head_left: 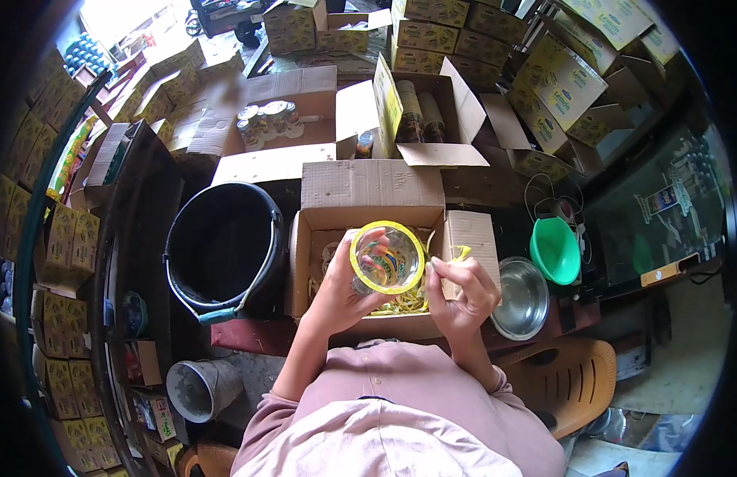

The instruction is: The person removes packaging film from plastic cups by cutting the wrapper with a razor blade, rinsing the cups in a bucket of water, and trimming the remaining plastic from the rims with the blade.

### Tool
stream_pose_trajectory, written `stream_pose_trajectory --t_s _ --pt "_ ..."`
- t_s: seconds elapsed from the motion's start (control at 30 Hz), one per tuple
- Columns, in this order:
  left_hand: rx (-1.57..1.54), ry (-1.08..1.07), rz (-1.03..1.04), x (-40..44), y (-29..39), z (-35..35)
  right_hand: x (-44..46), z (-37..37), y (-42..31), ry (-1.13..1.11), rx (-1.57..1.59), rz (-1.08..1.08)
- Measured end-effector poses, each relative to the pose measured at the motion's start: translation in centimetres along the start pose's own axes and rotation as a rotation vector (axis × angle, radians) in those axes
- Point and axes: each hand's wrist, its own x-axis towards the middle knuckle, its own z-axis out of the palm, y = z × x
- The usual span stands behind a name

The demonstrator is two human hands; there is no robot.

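My left hand (340, 290) is wrapped round a clear jar (388, 258) with a yellow rim, its round opening facing up toward me. At the jar's right side my right hand (462, 294) pinches a thin yellow strip (461, 253), with its fingertips close to the rim. Both hands are over an open cardboard box (372, 184). Yellow strips (404, 304) lie in the box below the jar. Colourful print shows through the jar's clear wall.
A black bucket (223, 250) stands left of the box. To the right are a metal bowl (521, 298) and a green bowl (556, 250). Behind, open cartons (444, 155) hold jars. A grey bucket (195, 391) is low at left, an orange chair (571, 381) at right.
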Motion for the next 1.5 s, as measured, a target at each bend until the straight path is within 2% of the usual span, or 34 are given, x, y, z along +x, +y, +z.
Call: stream_pose_trajectory --t_s 0.37,0.47,0.57,0.7,0.8,0.9,1.03,1.5 --pt "0.114 0.028 0.027 -0.1 0.1 -0.1 0.0 -0.2 0.1 -0.063 -0.159 -0.257" --pt "0.089 0.016 0.020 0.0 0.4 0.1 0.2 -0.2 0.4 -0.060 -0.178 -0.230" --pt "0.052 0.023 -0.002 0.0 0.5 0.2 0.1 -0.4 0.6 -0.017 -0.060 -0.015" --pt "0.037 0.038 -0.016 -0.1 0.3 0.2 0.4 -0.9 0.3 -0.055 -0.051 -0.139" --pt "0.007 0.024 -0.021 -0.2 0.2 0.0 0.0 -0.9 0.1 -0.042 -0.045 -0.108" --pt "-0.121 0.012 0.023 0.0 -0.4 0.1 -0.4 -0.5 0.1 0.028 0.074 0.180" --pt "-0.457 0.068 -0.030 -0.1 -0.1 0.6 0.0 0.3 -0.2 0.038 0.128 0.164" --pt "-0.577 0.015 -0.084 -0.7 -0.7 0.5 1.0 1.7 -1.6 0.024 0.105 0.088"
